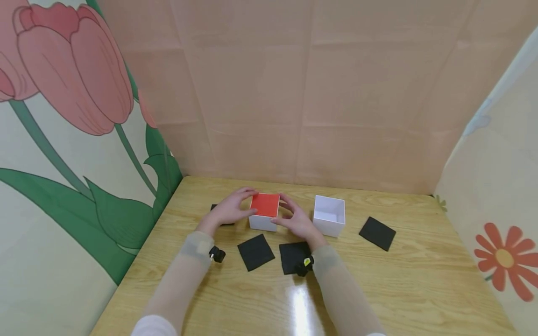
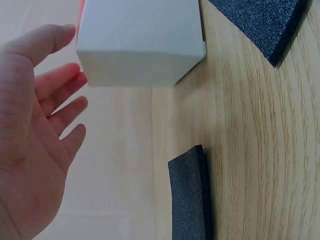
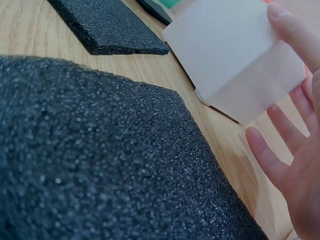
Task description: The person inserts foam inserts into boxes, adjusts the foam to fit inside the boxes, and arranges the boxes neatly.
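Note:
A white box (image 1: 263, 223) with a bright red square top (image 1: 265, 204) stands toward the back of the table. From its left side my left hand (image 1: 231, 207) reaches to the top edge, thumb near the front corner and a finger at the back corner. In the left wrist view those fingers look fairly straight, tips right at the box's edge. My right hand (image 1: 299, 221) grips the right side: its thumb (image 3: 282, 20) lies over the front and its fingers bend round the back corner. A second white box (image 1: 328, 228), uncovered, stands just right of the right hand.
Black foam squares lie on the wooden table (image 1: 420, 280): one in front (image 1: 255, 252), one partly under the right wrist (image 1: 292, 256), one at the right (image 1: 377, 233). Another piece (image 2: 187, 200) is mostly behind the left hand. Fabric walls (image 1: 315, 93) border the back and sides.

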`<act>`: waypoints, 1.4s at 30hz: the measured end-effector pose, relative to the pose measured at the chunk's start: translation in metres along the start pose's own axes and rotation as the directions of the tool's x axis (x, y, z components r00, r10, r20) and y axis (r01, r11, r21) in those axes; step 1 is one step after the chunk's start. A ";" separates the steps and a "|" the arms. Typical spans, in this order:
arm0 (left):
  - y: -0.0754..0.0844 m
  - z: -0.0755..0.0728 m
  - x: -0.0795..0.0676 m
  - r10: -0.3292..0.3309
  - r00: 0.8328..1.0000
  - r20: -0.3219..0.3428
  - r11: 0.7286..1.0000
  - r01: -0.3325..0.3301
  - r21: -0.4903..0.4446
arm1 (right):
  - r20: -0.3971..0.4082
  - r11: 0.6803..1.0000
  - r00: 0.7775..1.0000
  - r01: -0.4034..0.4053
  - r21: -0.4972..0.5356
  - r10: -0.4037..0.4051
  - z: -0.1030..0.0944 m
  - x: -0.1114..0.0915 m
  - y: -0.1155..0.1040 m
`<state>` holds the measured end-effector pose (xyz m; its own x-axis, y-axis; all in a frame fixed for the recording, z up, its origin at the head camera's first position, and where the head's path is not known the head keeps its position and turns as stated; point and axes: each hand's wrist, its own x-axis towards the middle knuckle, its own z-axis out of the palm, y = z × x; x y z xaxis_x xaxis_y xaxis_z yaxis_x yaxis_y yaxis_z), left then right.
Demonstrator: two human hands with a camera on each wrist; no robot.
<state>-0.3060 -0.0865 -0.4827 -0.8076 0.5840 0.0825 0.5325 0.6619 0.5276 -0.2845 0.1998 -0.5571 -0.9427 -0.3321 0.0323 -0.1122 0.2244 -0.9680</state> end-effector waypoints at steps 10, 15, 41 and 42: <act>0.002 -0.003 0.002 -0.026 0.999 0.026 0.999 0.025 0.022 | 0.003 1.000 1.000 0.004 0.005 -0.004 0.000 0.000 0.000; 0.005 -0.005 0.006 -0.039 0.999 0.036 0.998 0.037 0.050 | -0.001 1.000 1.000 0.005 -0.002 -0.005 -0.001 0.000 -0.001; 0.037 0.010 0.029 0.016 1.000 0.014 0.988 -0.018 0.153 | 0.001 0.999 1.000 0.022 0.039 -0.022 0.001 0.002 0.000; 0.038 0.011 0.030 0.022 1.000 0.014 0.988 -0.024 0.151 | 0.002 0.999 1.000 0.025 0.043 -0.025 0.001 0.002 0.000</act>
<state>-0.3076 -0.0388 -0.4693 -0.7920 0.6049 0.0826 0.5839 0.7108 0.3922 -0.2858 0.1982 -0.5572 -0.9389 -0.3396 0.0563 -0.1222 0.1759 -0.9768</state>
